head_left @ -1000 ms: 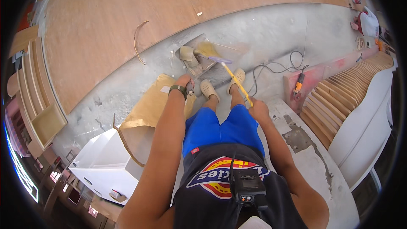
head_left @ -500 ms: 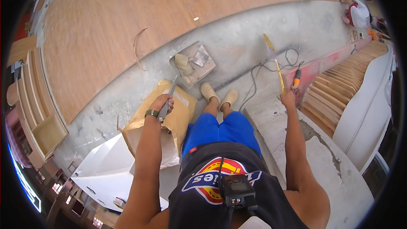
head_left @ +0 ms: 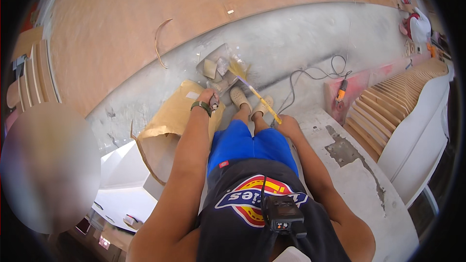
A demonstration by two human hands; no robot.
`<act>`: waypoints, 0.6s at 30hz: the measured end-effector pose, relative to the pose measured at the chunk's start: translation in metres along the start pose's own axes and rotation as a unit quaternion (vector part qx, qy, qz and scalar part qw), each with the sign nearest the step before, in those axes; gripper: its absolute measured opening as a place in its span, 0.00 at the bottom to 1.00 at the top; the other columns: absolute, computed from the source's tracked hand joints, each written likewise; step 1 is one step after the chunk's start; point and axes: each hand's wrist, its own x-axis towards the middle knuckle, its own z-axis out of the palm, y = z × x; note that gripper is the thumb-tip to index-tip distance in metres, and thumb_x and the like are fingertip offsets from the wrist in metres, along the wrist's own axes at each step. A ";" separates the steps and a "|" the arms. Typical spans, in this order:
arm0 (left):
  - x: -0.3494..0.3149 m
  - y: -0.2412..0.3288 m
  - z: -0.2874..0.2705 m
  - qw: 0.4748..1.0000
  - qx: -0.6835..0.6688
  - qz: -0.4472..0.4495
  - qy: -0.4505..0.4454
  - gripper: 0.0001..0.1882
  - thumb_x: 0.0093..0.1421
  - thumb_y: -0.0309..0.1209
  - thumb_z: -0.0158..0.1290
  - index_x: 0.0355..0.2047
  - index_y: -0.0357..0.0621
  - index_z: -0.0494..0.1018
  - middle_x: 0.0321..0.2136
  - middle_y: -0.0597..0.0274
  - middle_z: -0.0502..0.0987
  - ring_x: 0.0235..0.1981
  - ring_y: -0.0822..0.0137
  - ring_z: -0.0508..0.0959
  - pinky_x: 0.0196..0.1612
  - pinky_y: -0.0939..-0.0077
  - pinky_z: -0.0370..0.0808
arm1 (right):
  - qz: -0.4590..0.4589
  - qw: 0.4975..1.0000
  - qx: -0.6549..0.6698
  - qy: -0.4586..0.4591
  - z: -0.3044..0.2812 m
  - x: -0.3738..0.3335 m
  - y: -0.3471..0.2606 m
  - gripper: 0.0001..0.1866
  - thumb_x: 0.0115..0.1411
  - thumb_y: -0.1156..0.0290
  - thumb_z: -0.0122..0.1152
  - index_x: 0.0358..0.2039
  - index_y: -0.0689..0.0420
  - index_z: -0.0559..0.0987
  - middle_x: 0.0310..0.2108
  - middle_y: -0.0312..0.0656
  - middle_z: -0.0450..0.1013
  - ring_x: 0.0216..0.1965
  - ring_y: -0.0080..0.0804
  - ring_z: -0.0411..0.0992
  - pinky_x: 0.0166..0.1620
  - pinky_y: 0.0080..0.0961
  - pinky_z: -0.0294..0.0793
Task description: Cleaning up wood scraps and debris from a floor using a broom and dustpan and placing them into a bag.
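Observation:
My left hand [head_left: 208,99] is closed around the grey handle of a dustpan [head_left: 200,66], above the floor near my feet. In the dusty pan lie a tan flat scrap [head_left: 209,69], a crumpled pale piece [head_left: 222,65] and other bits of debris. My right hand [head_left: 288,127] grips the yellow handle of a broom [head_left: 262,103], which slants up and left. Its yellowish bristles [head_left: 239,69] are at the pan's right side; whether they touch the debris I cannot tell.
A brown paper sack [head_left: 179,109] lies open-mouthed beside my left forearm. A cable runs to an orange power tool [head_left: 341,91] by a red-stained board [head_left: 335,101]. Slatted wood [head_left: 383,111] and a concrete-grey slab [head_left: 349,165] are right. A large wooden panel [head_left: 145,14] spans the far side.
The broom has swung left, bringing its bristles from the floor on the right over to the dustpan. My left hand has moved forward and right. A blurred patch now covers the left side.

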 end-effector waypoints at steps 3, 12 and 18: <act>-0.012 -0.005 -0.012 0.999 -0.009 0.002 -0.043 0.08 0.54 0.28 0.42 0.18 0.47 0.59 0.11 0.69 0.65 0.11 0.74 0.67 0.12 0.80 0.66 | -0.010 1.000 -0.012 0.008 -0.018 -0.028 0.011 0.23 0.41 0.71 0.53 0.43 0.57 0.75 0.36 0.54 0.73 0.40 0.51 0.71 0.45 0.40 0.69; -0.043 -0.033 -0.044 0.990 -0.101 0.010 -0.096 0.09 0.54 0.29 0.43 0.18 0.48 0.59 0.11 0.70 0.63 0.11 0.76 0.65 0.12 0.82 0.64 | -0.029 0.995 -0.091 0.023 -0.163 -0.065 -0.023 0.29 0.40 0.70 0.53 0.48 0.57 0.73 0.39 0.56 0.72 0.44 0.49 0.70 0.48 0.36 0.68; -0.039 -0.046 -0.023 0.972 -0.208 0.055 -0.093 0.04 0.53 0.27 0.43 0.22 0.45 0.60 0.13 0.67 0.64 0.11 0.74 0.65 0.12 0.79 0.64 | -0.121 0.981 -0.152 0.022 -0.261 -0.008 -0.089 0.29 0.41 0.75 0.53 0.49 0.59 0.72 0.26 0.54 0.74 0.23 0.37 0.73 0.30 0.31 0.71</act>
